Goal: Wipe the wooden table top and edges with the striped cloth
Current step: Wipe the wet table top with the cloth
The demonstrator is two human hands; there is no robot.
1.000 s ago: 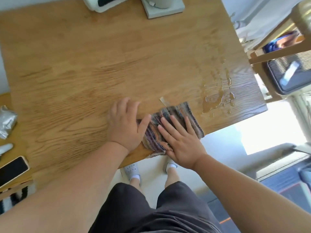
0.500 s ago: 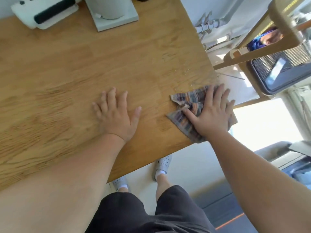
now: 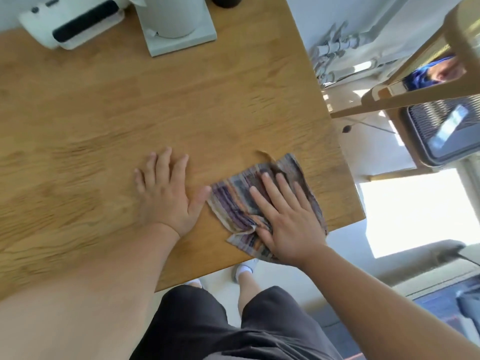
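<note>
step in hand, as judged: wiping the table top near its near-right corner. right hand (image 3: 288, 219) lies flat, fingers spread and extended, palm pressing the striped cloth (image 3: 239, 201) onto the wooden table (image 3: 155, 105); nothing is clenched, the cloth is pinned, not gripped. the cloth spreads toward 10 o'clock from the palm, one corner overhanging the near edge at 6 o'clock. left hand (image 3: 168, 193) rests flat and empty on bare wood, thumb tip just beside the cloth's 9 o'clock edge. next move likely calls for sustained downward pressure through a sweep, then wrapping cloth over the edges, not yet wiped.
</note>
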